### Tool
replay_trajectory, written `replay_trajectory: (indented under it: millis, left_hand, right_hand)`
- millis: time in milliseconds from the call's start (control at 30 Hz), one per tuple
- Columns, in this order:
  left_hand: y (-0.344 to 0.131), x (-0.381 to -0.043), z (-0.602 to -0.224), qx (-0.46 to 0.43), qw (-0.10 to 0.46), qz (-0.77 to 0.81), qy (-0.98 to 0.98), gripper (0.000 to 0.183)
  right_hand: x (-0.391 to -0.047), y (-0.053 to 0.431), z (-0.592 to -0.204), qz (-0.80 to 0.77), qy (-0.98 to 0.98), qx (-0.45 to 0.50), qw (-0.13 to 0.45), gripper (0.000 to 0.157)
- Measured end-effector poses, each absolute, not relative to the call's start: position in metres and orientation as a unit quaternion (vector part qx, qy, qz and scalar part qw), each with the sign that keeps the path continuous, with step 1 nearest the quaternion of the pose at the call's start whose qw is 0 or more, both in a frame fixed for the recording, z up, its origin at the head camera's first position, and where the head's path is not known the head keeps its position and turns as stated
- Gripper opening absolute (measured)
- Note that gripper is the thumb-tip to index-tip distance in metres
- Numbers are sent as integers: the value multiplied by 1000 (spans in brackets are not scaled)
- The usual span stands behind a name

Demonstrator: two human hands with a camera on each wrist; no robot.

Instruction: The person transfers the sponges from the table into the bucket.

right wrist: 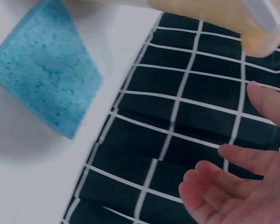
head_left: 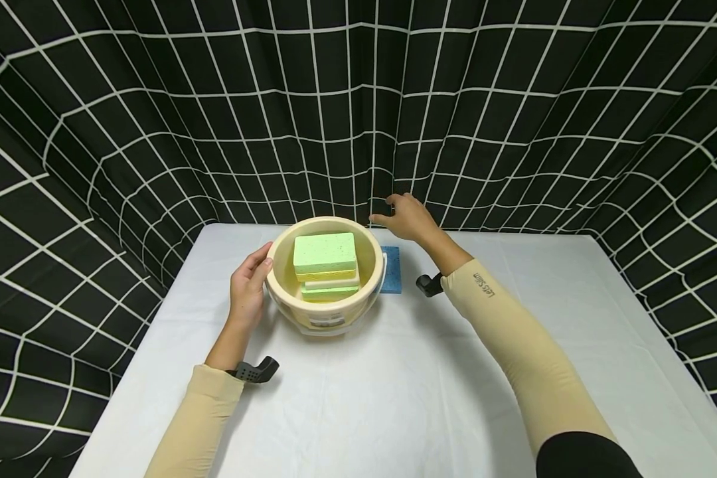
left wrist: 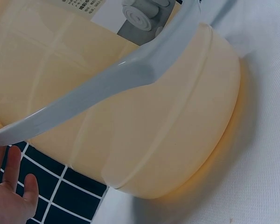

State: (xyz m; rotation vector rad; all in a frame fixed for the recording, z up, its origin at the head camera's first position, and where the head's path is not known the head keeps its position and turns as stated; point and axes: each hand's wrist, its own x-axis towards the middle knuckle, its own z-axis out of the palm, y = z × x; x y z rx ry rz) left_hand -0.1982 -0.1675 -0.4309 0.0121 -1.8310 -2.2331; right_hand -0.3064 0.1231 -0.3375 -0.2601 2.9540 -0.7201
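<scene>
A cream plastic bucket (head_left: 281,292) stands on the table, its pale handle (left wrist: 107,84) lowered along the front. Stacked inside are several sponges, a green and yellow sponge (head_left: 324,252) on top. My left hand (head_left: 251,285) is at the bucket's left side, fingertips right at the rim; fairly straight fingers (left wrist: 11,168) show beside the wall in the left wrist view. Beyond the bucket's right rim hovers my right hand (head_left: 407,216), fingers spread and loosely bent, holding nothing. A blue sponge (right wrist: 46,70) lies on the table to the right of the bucket, partly hidden by it in the head view.
The table (head_left: 358,411) has a white cover. A black curtain (head_left: 346,119) with a white grid hangs behind its back edge and round both sides. Each wrist wears a dark camera mount, such as the left mount (head_left: 257,370).
</scene>
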Motion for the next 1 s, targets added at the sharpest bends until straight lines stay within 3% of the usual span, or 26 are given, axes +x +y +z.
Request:
replay_trajectory:
  millis: [600, 1000]
  left_hand:
    - [-168, -198, -433, 10, 137, -765, -629, 39]
    - [-170, -198, -433, 9, 126, -764, -632, 40]
  right_hand:
    - [-311, 115, -406, -166, 979, -39, 111, 67]
    - [-298, 99, -431, -182, 977, 10, 112, 50]
